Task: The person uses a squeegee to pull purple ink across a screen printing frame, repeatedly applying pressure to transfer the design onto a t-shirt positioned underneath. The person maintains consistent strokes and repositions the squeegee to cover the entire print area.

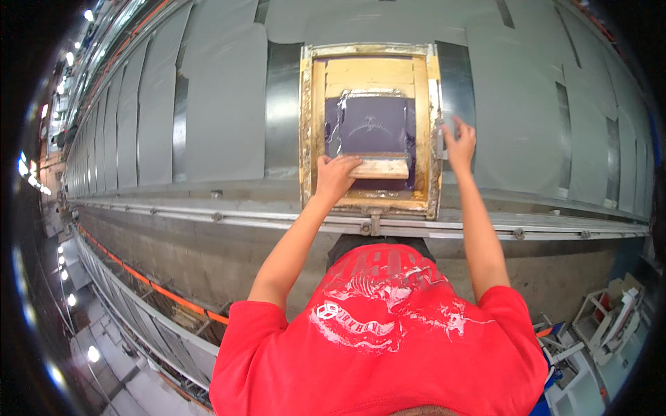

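A screen printing frame [307, 125] with worn, stained edges lies in front of me on the long table. Inside its yellow border is a dark purple mesh area [374, 114] with a pale curved design. A wooden-handled squeegee [380, 168] rests crosswise on the lower part of the mesh. My left hand [336, 177] grips the squeegee's left end, the fingers over its top. Just outside the frame's right edge is my right hand [461, 147], thumb and forefinger apart, with nothing clearly visible in it.
Grey flat panels [222, 97] line the table to both sides of the frame. A metal rail [277, 216] runs along the near edge, with a clamp [374, 223] below the frame. Orange-edged tables stand behind at left, and equipment [603, 319] at lower right.
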Available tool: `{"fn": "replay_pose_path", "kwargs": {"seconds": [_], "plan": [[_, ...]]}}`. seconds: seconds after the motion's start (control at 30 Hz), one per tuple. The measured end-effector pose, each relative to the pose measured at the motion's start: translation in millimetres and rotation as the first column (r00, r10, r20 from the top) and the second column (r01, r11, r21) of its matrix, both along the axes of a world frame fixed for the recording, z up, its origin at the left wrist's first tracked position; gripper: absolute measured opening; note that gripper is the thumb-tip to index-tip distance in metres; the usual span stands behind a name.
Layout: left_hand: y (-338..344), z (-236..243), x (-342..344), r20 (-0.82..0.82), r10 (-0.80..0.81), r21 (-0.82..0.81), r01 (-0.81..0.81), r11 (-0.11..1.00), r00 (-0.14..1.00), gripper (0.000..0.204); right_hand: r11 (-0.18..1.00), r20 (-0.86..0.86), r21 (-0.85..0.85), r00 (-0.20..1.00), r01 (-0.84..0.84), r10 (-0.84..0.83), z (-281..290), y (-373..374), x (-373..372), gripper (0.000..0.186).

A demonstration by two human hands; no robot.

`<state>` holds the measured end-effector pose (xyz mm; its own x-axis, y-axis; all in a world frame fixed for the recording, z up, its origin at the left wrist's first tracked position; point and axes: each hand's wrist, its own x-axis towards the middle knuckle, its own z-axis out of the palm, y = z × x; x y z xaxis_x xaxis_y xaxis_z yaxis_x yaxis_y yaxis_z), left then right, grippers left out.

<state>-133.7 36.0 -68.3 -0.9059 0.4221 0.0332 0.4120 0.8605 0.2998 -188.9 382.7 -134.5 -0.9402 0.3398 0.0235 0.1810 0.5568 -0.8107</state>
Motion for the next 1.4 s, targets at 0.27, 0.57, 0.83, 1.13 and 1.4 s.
{"fn": "replay_pose_path", "kwargs": {"seconds": [0.27,0.57,0.83,1.13,1.4], "plan": [[-14,-4,32,-0.039,0.011,0.025,-0.010,1.000,0.999,0.054,0.987,-0.107,-0.057,0.982,0.151,-0.157,-2,-21,-38,0.025],[-205,43,28,-0.030,0.115,0.008,-0.114,0.993,0.993,0.056,0.981,-0.227,-0.147,0.960,0.130,-0.161,36,-238,-55,0.027],[-371,59,19,-0.006,0.108,-0.073,-0.109,0.991,0.994,0.060,0.950,-0.121,-0.296,0.983,0.094,-0.135,63,-406,-50,0.029],[-432,61,30,-0.044,0.002,-0.065,-0.005,0.998,0.999,0.063,0.970,-0.018,-0.212,0.992,0.121,-0.128,69,-441,-53,0.018],[-450,54,35,-0.122,-0.109,-0.111,0.096,0.989,0.987,0.059,0.911,-0.006,0.411,0.999,-0.040,0.047,63,-419,-50,0.031]]}}
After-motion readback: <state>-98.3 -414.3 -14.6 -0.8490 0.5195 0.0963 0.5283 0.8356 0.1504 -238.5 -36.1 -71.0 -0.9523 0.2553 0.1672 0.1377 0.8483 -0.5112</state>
